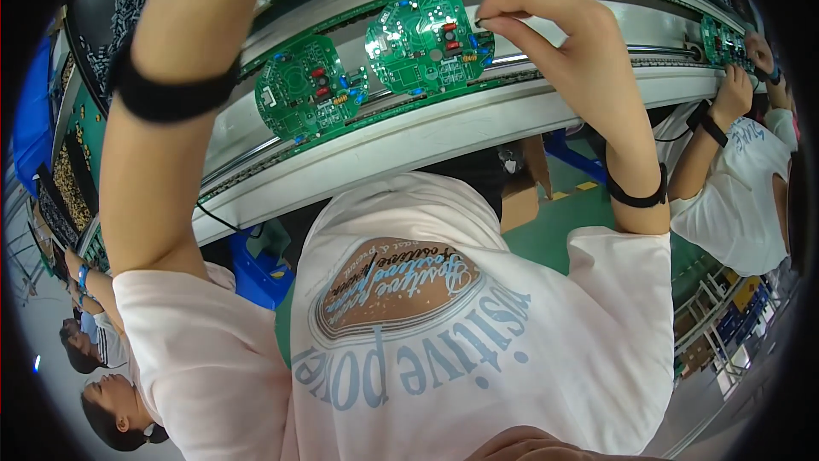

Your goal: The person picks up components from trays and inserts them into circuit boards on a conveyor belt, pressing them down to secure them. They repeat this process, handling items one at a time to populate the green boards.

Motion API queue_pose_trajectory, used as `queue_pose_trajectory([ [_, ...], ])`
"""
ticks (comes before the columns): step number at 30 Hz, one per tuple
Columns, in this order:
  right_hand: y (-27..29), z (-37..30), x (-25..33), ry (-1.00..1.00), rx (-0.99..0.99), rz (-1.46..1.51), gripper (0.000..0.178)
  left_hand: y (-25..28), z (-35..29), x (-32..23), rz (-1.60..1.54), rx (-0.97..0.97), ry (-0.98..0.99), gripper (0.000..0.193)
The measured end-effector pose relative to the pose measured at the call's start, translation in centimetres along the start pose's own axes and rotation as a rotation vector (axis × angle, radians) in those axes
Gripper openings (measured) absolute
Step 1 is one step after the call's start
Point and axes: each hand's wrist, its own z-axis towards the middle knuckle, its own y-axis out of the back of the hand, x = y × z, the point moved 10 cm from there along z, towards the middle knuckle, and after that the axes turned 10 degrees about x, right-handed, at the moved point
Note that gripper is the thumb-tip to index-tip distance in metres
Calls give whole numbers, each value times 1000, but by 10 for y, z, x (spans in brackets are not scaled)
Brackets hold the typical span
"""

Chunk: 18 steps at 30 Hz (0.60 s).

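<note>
Boards sit side by side on the conveyor before us: the left board lies lower and nearer our left arm, whose hand runs out past the top edge, so we cannot tell its state. Rightward, the right board lies just left of our right hand, which is pinched shut on something too small to make out at that board's right rim. Further right, a co-worker's hand touches another board.
</note>
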Motion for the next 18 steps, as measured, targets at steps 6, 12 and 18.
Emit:
queue_pose_trajectory([
  [6, -1, 11, 23, 28, 79, -70, 10, 20, -62, -16, -216, 118, 281, 14],
  [12, 12, -10, 25, 733, -270, 249, 10, 17, -115, 4, -384, 174, 494, 16],
  [18, 7, 10, 28, -25, 119, -81, 10, 2, -149, 12, -507, 174, 573, 17],
])
